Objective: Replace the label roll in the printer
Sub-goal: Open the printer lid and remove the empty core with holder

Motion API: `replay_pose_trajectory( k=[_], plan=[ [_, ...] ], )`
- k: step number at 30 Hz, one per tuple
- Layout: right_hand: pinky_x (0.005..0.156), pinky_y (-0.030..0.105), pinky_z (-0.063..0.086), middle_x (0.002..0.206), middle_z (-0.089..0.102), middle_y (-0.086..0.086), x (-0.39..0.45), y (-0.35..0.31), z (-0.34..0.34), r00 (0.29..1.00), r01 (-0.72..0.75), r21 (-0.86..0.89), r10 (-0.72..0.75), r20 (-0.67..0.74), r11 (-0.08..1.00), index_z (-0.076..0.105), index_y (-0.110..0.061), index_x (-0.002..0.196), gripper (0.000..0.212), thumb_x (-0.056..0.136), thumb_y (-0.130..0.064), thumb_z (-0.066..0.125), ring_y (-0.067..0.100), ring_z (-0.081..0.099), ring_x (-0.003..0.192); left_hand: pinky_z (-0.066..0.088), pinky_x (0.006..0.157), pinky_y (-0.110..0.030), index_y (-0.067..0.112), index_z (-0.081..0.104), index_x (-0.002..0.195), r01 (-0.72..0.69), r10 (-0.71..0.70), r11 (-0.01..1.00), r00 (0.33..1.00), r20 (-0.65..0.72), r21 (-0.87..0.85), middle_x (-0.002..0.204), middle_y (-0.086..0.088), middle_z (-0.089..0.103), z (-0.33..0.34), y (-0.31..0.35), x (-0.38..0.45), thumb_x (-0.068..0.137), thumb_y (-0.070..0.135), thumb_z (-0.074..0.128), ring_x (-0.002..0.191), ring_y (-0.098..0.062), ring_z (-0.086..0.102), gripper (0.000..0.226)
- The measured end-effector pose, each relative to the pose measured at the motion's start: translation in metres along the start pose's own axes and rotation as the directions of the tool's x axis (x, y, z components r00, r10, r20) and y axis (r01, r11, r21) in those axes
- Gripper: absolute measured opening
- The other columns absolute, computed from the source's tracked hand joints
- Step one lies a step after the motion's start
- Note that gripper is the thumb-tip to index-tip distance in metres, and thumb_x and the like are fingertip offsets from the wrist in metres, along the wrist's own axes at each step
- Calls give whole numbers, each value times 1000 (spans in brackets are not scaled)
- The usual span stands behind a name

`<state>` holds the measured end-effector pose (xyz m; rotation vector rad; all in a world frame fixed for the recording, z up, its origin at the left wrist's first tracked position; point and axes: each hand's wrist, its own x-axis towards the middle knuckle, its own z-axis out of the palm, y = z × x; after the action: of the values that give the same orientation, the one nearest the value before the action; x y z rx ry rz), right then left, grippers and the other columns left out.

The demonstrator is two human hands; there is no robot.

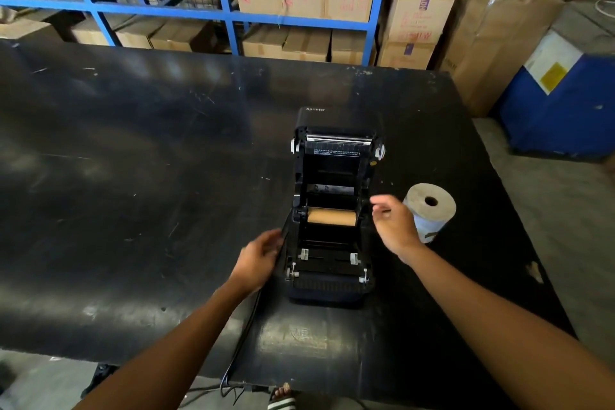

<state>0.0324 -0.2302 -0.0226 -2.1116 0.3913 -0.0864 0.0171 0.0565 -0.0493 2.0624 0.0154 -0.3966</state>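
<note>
Printer: black plastic label printer (329, 220) sits at the middle of the dark scuffed table (133, 176), its lid (334, 140) swung up and back, so the roll bay lies open toward the person.
Spent core: bare brown cardboard tube (331, 217) lies across the bay between its two holders, long axis running left to right, level.
New roll: fat pale paper label roll (429, 211) stands on the table just right of the printer, tipped a little, its core hole facing up and toward the camera (so its axis is nearly upright, crosswise to the tube's).
Left hand: left hand (261, 258) rests against the printer's left side wall, fingers loosely curled, holding nothing that can be made out.
Right hand: right hand (392, 221) hovers between printer and new roll, fingers spread and empty, touching neither as far as can be told.
Key relation: tube lies just left of the right hand and slightly farther from the left; the right looks the nearer one to lift it out.
Cable: black cord (248, 319) trails from the printer's left side over the near table edge.
</note>
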Motion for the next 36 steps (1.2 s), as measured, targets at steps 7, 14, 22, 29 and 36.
replay_pose_trajectory(
  k=[7, 14, 22, 29, 36],
  plan=[
    [84, 36, 51, 108, 52, 10, 4, 17, 19, 991, 130, -246, -118, 63, 961, 68, -13, 117, 29, 88, -15, 68, 29, 61, 94, 33, 107, -31, 25, 54, 142, -132, 187, 932, 973, -137, 338, 128, -12, 48, 24, 32, 50, 98, 17, 54, 120, -31, 41, 45],
    [87, 31, 45, 106, 53, 11, 0, 14, 17, 993, 120, 6, -120, -11, 993, 69, -12, 102, 14, 89, -7, 65, 29, 60, 100, 27, 106, -26, 24, 62, 135, -159, 237, 936, 944, -228, 313, 140, -9, 50, 35, 37, 53, 96, 17, 60, 129, -31, 31, 39],
    [92, 45, 52, 115, 66, 20, -16, -19, -28, 970, -213, 813, 22, 240, 542, 57, -5, 105, 11, 99, -8, 48, 34, 68, 107, 55, 68, -23, 25, 63, 117, -268, 262, 907, 963, -64, -324, 95, 3, 71, 25, 86, 25, 97, 23, 63, 79, -4, 63, 21],
    [88, 45, 51, 117, 65, 24, -32, 20, -73, 945, -327, 869, 155, 289, 371, 56, 0, 113, 20, 102, -10, 42, 35, 70, 100, 59, 75, -34, 24, 67, 111, -185, 198, 894, 980, -9, -409, 104, -11, 73, 73, 113, 5, 88, 20, 75, 85, -12, 68, 24],
    [85, 42, 51, 115, 66, 23, -52, 92, -130, 893, -319, 938, 374, 250, 135, 60, -4, 111, 21, 101, -11, 43, 34, 65, 108, 59, 64, -26, 17, 65, 107, -117, 68, 933, 986, -152, -341, 92, -9, 74, 143, 130, -7, 83, 26, 79, 69, -10, 68, 29]
  ],
)
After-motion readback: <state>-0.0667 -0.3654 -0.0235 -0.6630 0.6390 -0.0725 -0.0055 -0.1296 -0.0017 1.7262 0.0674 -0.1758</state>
